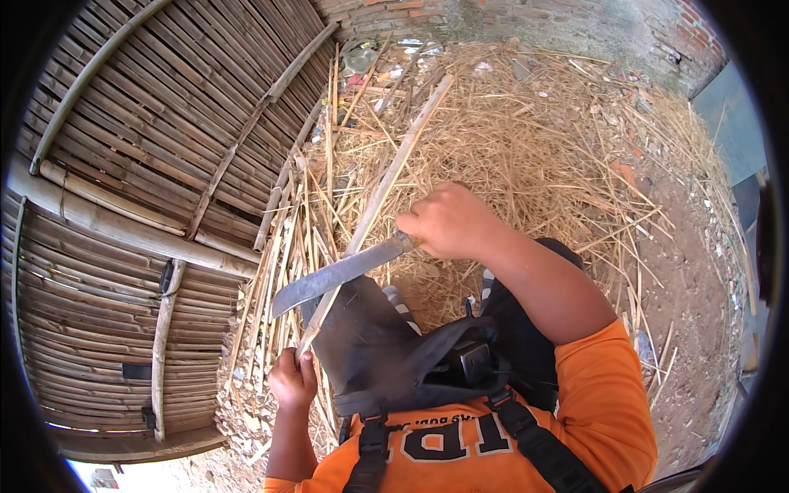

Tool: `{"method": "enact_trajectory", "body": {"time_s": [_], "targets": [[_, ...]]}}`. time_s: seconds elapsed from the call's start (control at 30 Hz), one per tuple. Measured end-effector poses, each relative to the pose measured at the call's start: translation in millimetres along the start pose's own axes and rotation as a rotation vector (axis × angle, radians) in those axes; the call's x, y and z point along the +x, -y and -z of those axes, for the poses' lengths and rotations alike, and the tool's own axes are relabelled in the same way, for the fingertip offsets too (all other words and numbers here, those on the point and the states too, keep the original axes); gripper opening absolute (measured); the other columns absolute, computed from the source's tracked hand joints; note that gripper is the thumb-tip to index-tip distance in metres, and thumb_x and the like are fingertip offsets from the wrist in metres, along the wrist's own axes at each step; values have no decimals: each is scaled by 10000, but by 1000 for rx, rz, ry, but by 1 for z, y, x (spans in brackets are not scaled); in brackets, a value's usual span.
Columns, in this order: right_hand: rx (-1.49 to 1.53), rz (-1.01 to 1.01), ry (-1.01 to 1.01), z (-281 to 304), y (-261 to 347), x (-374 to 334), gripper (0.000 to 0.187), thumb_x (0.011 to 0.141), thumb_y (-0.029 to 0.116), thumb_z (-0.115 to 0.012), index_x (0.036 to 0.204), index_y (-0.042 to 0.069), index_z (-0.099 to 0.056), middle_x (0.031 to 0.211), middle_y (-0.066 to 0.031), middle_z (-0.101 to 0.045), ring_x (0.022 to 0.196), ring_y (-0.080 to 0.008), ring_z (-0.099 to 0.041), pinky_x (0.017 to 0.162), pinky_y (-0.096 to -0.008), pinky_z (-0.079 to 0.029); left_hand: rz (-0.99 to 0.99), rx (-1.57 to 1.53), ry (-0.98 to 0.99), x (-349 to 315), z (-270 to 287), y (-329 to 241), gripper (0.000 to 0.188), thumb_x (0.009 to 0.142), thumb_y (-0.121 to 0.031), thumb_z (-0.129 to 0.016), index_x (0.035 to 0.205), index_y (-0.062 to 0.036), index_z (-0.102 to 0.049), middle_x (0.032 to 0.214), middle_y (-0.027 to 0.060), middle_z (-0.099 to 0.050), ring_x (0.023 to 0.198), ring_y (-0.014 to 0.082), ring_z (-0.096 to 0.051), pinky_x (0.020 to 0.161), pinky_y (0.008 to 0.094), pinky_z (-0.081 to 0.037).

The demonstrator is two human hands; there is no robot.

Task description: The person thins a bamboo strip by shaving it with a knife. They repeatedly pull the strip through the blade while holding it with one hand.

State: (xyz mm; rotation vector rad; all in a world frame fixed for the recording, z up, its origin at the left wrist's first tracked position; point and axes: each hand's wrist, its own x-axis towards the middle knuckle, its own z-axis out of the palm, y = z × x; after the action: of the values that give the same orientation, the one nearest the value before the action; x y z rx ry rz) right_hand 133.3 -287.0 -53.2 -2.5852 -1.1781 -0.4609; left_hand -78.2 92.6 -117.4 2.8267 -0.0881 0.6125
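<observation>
- Gripping a long bamboo strip (386,185) at its near end: left hand (292,380) clenched around it, low in the view beside the person's knee.
- Strip runs from that fist up and away over the straw-covered ground (534,140), far end toward the brick wall (575,25).
- Right hand (448,220) closed tight on the handle of a machete (337,275); the hand hides the handle.
- Blade lies across the strip, tip pointing to the person's left, touching or just over the strip where they cross; cannot tell which.
- Loose thin slats (279,246) piled along the left edge of the straw, against a woven bamboo panel (140,164).
- Dark cloth (370,345) over the lap, under the blade.
</observation>
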Motion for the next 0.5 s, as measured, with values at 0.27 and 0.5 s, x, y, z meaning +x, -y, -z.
{"method": "enact_trajectory", "body": {"time_s": [0.27, 0.5], "targets": [[274, -523, -136, 8, -68, -13, 126, 858, 168, -738, 967, 137, -683, 749, -48, -692, 613, -180, -659, 590, -349, -556, 131, -252, 189, -5, 7, 3, 369, 1037, -312, -559, 835, -5, -591, 566, 133, -535, 471, 268, -545, 472, 406, -421], [29, 88, 25, -5, 9, -2, 174, 784, 197, -750, 898, 142, -630, 727, -46, -671, 627, -226, -669, 602, -396, -546, 211, -697, 485, 6, 1, -16, 472, 1085, -370, -470, 823, 9, -575, 571, 42, -477, 545, 125, -455, 513, 326, -376]]}}
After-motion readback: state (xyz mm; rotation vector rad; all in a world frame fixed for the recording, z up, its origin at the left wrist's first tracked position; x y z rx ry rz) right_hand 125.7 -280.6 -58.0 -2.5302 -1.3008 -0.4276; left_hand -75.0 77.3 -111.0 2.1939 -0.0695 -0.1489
